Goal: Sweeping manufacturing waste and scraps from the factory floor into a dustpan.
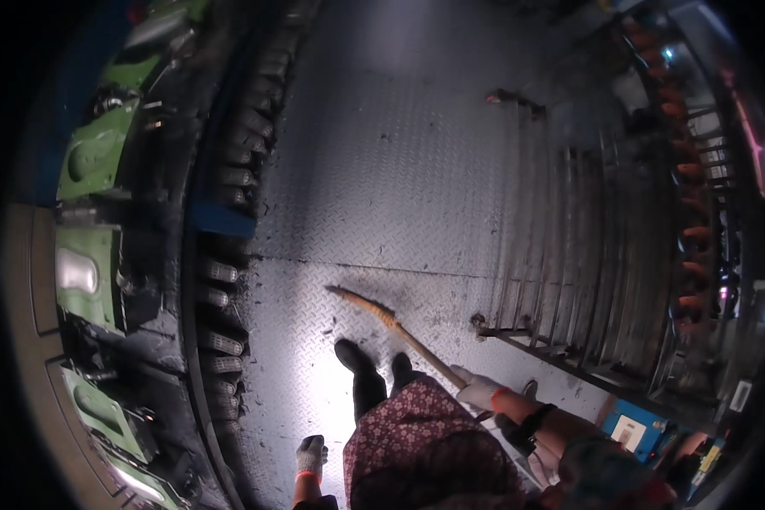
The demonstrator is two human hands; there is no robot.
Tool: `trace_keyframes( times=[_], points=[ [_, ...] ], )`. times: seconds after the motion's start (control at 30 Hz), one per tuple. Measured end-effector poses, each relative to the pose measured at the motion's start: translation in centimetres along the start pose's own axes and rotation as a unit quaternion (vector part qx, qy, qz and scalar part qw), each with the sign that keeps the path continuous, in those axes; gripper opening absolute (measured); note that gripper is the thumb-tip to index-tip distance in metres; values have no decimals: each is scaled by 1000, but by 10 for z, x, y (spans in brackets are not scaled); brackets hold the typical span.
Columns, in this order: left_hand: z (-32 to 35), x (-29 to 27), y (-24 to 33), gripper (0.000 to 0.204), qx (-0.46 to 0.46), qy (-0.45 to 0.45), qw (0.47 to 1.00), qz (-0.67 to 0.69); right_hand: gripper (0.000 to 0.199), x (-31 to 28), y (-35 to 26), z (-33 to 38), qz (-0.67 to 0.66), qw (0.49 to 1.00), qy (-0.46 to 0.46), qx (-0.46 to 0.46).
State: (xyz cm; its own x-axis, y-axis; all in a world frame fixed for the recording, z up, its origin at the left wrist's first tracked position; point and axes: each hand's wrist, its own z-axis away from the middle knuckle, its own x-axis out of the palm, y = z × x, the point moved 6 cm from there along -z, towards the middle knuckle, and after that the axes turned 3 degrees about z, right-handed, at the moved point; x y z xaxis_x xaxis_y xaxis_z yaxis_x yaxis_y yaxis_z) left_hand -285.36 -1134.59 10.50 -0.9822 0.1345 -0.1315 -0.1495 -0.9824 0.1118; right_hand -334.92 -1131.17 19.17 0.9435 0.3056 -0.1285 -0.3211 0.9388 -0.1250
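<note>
While right hand (478,391) grips curved pole (426,352), can't tell left hand's (311,456) opening; firm hold should steady tip (337,291).

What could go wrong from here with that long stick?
Only the right hand grips the long stick, so it might twist or slip. Swung rightward, it could knock the barred metal rack. Its far end reaches out ahead of the shoes, so it might trip the wearer if lowered.
</note>
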Motion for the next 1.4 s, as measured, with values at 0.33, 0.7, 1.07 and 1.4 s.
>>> trace_keyframes(
  times=[0.33, 0.7, 1.07, 1.4],
  points=[
    [-76, -54, 100, 33, 59, 86, 994, 33, 83, -326, -195, -205, -134, 954, 267, -33],
    [-41, 199, 289, 19, 16, 59, 994, 87, 85, -361, -254, -275, 160, 969, 186, 18],
    [-18, 262, 434, 25, 122, -2, 980, 156, 77, -490, -411, -235, 107, 979, 98, -141],
    [-74, 169, 259, 27, -121, 119, 970, 176, 86, -374, -377, -321, 333, 926, 139, -113]
  ],
)
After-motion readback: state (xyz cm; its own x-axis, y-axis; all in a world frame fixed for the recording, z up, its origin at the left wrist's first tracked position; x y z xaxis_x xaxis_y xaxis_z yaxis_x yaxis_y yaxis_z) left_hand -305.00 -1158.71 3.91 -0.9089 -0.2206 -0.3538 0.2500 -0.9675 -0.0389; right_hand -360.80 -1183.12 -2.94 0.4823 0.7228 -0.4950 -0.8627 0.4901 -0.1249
